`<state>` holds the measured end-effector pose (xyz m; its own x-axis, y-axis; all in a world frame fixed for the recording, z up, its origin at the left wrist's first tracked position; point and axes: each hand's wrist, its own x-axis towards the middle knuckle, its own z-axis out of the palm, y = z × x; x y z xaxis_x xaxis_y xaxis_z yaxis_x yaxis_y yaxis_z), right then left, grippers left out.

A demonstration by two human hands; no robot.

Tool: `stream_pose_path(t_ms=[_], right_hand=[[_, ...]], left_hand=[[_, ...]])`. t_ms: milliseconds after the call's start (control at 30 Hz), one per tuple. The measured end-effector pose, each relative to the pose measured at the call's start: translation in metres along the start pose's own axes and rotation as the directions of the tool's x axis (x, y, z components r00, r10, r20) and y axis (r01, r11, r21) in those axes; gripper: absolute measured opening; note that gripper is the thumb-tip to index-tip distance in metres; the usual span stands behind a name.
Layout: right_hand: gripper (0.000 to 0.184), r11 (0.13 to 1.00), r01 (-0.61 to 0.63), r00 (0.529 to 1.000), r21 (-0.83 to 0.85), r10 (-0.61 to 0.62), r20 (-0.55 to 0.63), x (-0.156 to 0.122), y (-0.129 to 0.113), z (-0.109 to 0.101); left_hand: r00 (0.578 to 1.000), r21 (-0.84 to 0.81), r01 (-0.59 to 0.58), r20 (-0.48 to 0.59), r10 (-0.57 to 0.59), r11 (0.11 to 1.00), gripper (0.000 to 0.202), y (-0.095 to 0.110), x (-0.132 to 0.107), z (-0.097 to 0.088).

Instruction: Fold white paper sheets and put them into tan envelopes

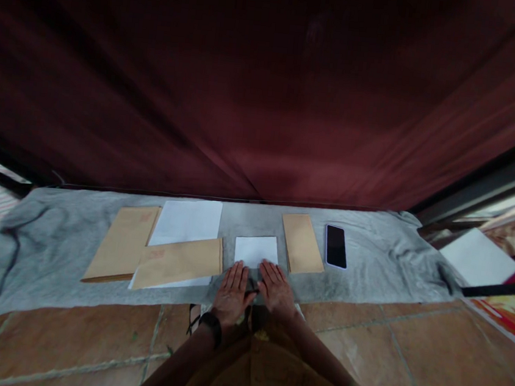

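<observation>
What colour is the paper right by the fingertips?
The paper is plain white, seen in the head view.

On the cloth (384,249), envelopes (180,265) and sheets (187,222) lie toward the left edge; rightward follow paper (256,249), another envelope (302,244), a phone (336,246).

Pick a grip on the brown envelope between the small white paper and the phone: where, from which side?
Probably best pinched at its near short edge, coming from the near side. The brown envelope lies flat, its near end facing bare cloth; the small white paper and phone flank its long sides.
</observation>
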<state>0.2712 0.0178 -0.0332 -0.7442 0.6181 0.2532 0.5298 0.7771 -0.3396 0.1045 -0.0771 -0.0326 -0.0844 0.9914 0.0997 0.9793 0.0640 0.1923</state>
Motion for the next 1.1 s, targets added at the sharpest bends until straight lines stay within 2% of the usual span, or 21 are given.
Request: stream_pose_path(t_ms=[200,333,500,633,833,933,1100], right_hand=[[0.053,0.992,-0.110,0.994,-0.056,0.108,-0.021,-0.013,0.008,-0.002],[0.053,0.990,-0.115,0.993,-0.076,0.114,-0.028,-0.018,0.010,0.000],[0.053,0.991,-0.099,0.995,-0.085,0.096,-0.038,-0.017,0.011,0.002],[0.052,0.992,-0.096,0.994,-0.081,0.091,-0.061,-0.018,0.012,0.005],[0.053,0.991,-0.121,0.989,-0.064,0.115,-0.089,-0.021,0.012,0.010],[0.053,0.993,-0.118,0.989,-0.024,0.116,-0.087,-0.009,0.009,0.008],[0.050,0.988,-0.146,0.985,0.045,0.150,-0.084,0.031,0.008,0.008]], left_hand=[[1.000,0.002,0.026,0.004,-0.026,1.000,0.071,-0.004,-0.007,0.000],[0.998,0.004,0.059,-0.012,-0.059,0.998,0.071,-0.004,-0.010,0.000],[0.996,0.020,0.052,-0.068,-0.051,0.998,0.063,0.010,0.011,-0.003],[0.997,0.037,0.058,-0.048,-0.056,0.998,0.060,0.017,0.032,0.000],[0.999,0.051,0.048,-0.010,-0.047,0.998,0.063,0.008,0.029,0.008],[0.999,0.056,0.039,0.000,-0.039,0.998,0.063,0.006,0.026,0.010],[0.999,0.048,0.047,0.010,-0.048,0.998,0.063,0.006,0.028,0.009]])
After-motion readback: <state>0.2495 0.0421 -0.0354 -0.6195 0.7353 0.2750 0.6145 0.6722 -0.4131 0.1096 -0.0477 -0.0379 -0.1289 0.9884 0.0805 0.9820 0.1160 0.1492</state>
